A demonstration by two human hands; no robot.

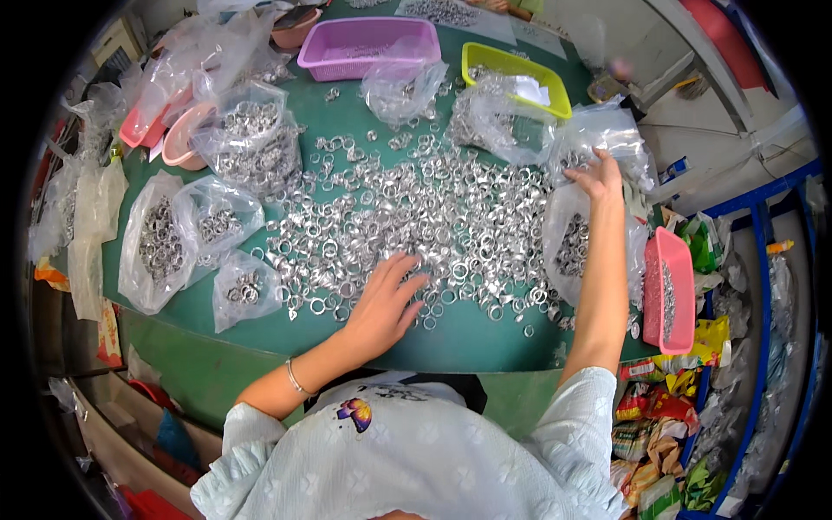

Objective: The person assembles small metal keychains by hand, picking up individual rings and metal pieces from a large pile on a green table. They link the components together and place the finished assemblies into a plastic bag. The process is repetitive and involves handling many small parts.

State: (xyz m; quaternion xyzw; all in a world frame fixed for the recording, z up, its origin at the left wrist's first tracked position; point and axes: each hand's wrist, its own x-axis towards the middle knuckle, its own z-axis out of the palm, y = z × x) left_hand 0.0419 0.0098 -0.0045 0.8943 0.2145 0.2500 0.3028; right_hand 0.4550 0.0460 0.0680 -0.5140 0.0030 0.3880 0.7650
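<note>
A wide heap of silver metal rings [416, 225] is spread over the green table [468, 342]. My left hand [388, 299] rests at the near edge of the heap, fingers spread and touching the rings, with nothing gripped. A bracelet circles that wrist. At the right, my right hand [596, 180] is stretched out by a see-through plastic bag [611, 130] with rings in it, thumb and fingers apart. Under my right forearm lies another open plastic bag [568, 208] holding rings.
More plastic bags of rings [156, 243] lie at the left. A purple basket [368, 35], a yellow-green basket [559, 95] and a pink basket [685, 295] stand around the heap. Part of another person's hand [490, 5] shows at the far edge. Blue shelving [763, 260] stands at the right.
</note>
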